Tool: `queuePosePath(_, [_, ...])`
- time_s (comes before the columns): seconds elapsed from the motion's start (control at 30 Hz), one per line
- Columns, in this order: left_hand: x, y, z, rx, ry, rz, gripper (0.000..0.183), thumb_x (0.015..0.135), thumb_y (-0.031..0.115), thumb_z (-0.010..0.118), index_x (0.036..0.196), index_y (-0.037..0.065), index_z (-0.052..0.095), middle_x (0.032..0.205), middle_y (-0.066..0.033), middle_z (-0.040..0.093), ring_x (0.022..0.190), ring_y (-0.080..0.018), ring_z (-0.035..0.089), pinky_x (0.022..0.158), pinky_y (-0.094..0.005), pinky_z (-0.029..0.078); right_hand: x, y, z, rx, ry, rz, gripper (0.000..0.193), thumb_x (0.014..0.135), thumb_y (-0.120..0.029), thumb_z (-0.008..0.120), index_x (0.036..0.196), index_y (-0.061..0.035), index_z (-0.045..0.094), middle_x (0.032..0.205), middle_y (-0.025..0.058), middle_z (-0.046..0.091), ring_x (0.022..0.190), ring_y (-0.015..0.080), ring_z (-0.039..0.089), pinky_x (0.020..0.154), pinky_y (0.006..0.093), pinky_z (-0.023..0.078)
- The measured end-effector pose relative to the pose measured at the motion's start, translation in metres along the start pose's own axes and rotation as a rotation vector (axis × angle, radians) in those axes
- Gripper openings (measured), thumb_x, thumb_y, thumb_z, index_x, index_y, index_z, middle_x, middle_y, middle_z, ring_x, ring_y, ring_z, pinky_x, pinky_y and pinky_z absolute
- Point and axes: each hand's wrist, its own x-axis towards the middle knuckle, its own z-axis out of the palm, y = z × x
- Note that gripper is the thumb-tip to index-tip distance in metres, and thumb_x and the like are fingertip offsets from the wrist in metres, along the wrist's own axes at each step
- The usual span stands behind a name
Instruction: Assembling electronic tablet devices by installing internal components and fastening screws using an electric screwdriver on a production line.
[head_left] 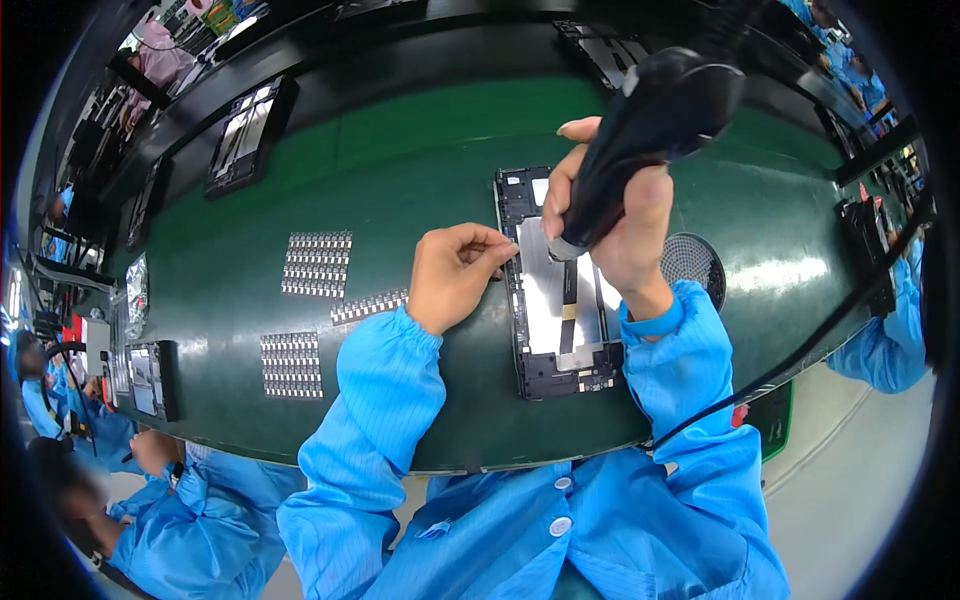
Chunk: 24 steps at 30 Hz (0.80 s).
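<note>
An opened tablet (543,300) lies on the green bench in front of me, its silver plates, black frame and dark ribbon cable showing. My right hand (635,235) is closed around a black electric screwdriver (640,130), held tilted above the tablet. The tool's pale lower end (567,249) is over the upper middle of the tablet; whether it touches cannot be seen. At the tablet's left edge, my left hand (450,275) has thumb and forefinger pinched together. Anything between those fingertips is too small to make out.
Left of the tablet lie two sheets of small parts (317,264) (291,365) and a partial strip (368,307). A round perforated dish (693,262) sits right of my right hand. A black cable (800,350) crosses at right. Other devices (250,135) line the far side; a co-worker (200,520) sits left.
</note>
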Motion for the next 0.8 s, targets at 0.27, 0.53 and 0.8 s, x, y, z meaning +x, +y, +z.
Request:
queuePosePath(0.27, [0.013,-0.005,-0.006,0.16,-0.024,0.058,0.012,0.083,0.006,0.067,0.088,-0.006,0.064,0.072,-0.004,0.064,0.063,-0.0069,0.057,0.057,-0.0211,0.046,0.002,0.014,0.004,0.001,0.025,0.039,0.083,0.084,-0.07,0.042,0.118,0.0055,0.044,0.067,0.0093,0.055,0.053,0.0155,0.056,0.051,0.0267,0.047])
queuePosePath(0.53, [0.022,-0.011,-0.009,0.108,-0.069,0.06,0.011,0.077,0.008,0.071,0.081,-0.003,0.068,0.059,-0.0021,0.06,0.052,-0.0043,0.046,0.048,-0.023,0.039,0.005,0.011,0.008,0.15,0.012,-0.077,0.047,0.083,-0.026,0.07,0.113,0.0054,0.052,0.069,0.0068,0.059,0.054,0.0106,0.056,0.05,0.0226,0.045])
queuePosePath(0.8, [0.021,-0.005,-0.012,0.078,-0.05,0.004,0.014,0.075,0.008,0.074,0.077,-0.003,0.066,0.063,-0.0057,0.064,0.054,-0.0072,0.056,0.049,-0.0236,0.046,0.021,0.012,0.028,-0.057,0.11,-0.05,0.037,0.07,0.0,0.078,0.101,0.0045,0.057,0.062,0.0012,0.061,0.052,0.0068,0.057,0.051,0.0203,0.045])
